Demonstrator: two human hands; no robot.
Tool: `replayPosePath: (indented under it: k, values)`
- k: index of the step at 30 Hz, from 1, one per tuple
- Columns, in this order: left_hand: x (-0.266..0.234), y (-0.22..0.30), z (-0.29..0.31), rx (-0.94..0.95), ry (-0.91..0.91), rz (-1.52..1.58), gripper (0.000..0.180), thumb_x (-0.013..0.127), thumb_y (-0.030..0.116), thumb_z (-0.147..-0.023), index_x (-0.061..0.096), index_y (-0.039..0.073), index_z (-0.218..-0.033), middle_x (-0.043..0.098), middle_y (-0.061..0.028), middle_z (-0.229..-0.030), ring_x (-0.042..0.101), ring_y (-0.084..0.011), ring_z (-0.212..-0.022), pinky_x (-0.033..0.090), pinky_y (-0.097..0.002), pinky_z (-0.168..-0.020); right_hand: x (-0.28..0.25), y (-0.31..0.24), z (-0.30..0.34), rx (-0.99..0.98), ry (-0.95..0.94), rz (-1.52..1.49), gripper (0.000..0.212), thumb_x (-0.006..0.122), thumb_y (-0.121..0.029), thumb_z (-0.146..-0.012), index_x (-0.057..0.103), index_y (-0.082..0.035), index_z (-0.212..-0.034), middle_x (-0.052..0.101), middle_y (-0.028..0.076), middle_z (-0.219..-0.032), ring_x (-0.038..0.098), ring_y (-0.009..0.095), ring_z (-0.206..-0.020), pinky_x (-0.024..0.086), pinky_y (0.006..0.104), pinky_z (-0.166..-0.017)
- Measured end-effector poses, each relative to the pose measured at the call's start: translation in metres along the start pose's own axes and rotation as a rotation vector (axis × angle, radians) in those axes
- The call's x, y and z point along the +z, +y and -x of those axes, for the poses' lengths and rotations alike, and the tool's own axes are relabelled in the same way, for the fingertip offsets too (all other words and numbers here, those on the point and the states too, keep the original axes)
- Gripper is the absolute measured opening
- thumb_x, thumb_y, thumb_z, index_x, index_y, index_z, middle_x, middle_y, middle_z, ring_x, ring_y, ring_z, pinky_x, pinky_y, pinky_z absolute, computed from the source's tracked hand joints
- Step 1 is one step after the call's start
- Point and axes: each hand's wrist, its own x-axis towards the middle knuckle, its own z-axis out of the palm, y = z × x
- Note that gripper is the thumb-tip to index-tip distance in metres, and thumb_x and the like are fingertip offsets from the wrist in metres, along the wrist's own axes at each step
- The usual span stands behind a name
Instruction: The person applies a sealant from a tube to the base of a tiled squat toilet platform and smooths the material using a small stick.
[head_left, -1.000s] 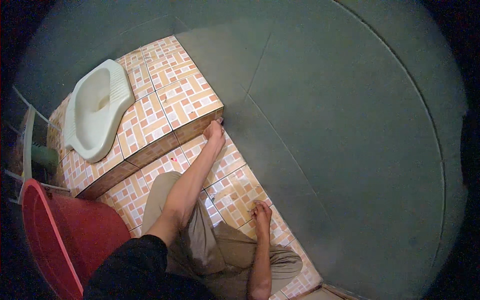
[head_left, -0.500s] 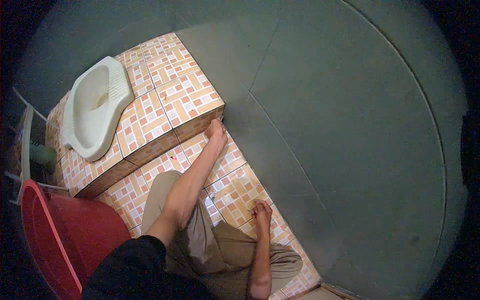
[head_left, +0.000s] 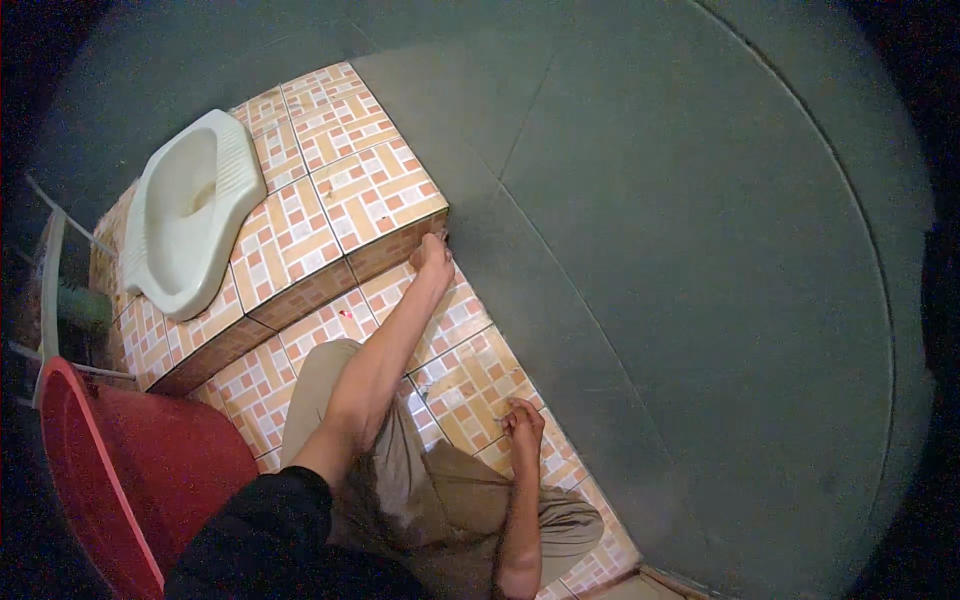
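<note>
My left hand reaches out to the corner where the tiled step meets the green wall. Its fingers are curled together low against the step's front face; whatever they grip is too small to make out. Closer to me, my right hand hovers over the tiled floor beside the wall. Thumb and fingers are drawn into a pinch there, and anything between them cannot be made out.
A white squat toilet is set into the raised step at left. Below it stands a large red tub, with a pale frame behind. A small red scrap lies on the floor by my knee.
My left hand has shifted very slightly at the corner. My right hand stays in nearly the same place, its fingers still pinched.
</note>
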Motion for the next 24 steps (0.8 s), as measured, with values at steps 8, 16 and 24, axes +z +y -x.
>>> replayPosePath:
  k: [8, 16, 24]
  values:
    - [0.003, -0.001, 0.006, 0.067, 0.077, 0.092, 0.009, 0.055, 0.004, -0.077, 0.057, 0.003, -0.068, 0.056, -0.0063, -0.062, 0.041, -0.0113, -0.042, 0.028, -0.0274, -0.036, -0.003, 0.001, 0.0, -0.026, 0.012, -0.028, 0.016, 0.051, -0.014, -0.092, 0.062, -0.002, -0.094, 0.04, -0.004, -0.059, 0.042, 0.007, -0.053, 0.031, 0.0204, -0.047]
    - [-0.003, 0.004, -0.012, 0.118, 0.037, 0.058, 0.014, 0.064, 0.006, -0.075, 0.056, 0.004, -0.064, 0.054, -0.0049, -0.059, 0.041, -0.0115, -0.042, 0.029, -0.0283, -0.038, 0.005, -0.001, -0.001, 0.019, 0.02, 0.038, 0.016, 0.051, -0.015, -0.093, 0.062, -0.003, -0.094, 0.041, -0.004, -0.06, 0.043, 0.007, -0.052, 0.033, 0.0199, -0.047]
    - [0.003, -0.004, 0.015, 0.11, 0.107, 0.055, 0.018, 0.066, 0.009, -0.075, 0.056, 0.005, -0.061, 0.055, -0.0044, -0.058, 0.042, -0.011, -0.043, 0.028, -0.0294, -0.038, 0.002, -0.008, 0.004, 0.043, 0.035, 0.015, 0.015, 0.05, -0.014, -0.093, 0.06, -0.002, -0.095, 0.042, -0.003, -0.061, 0.043, 0.008, -0.053, 0.031, 0.0213, -0.047]
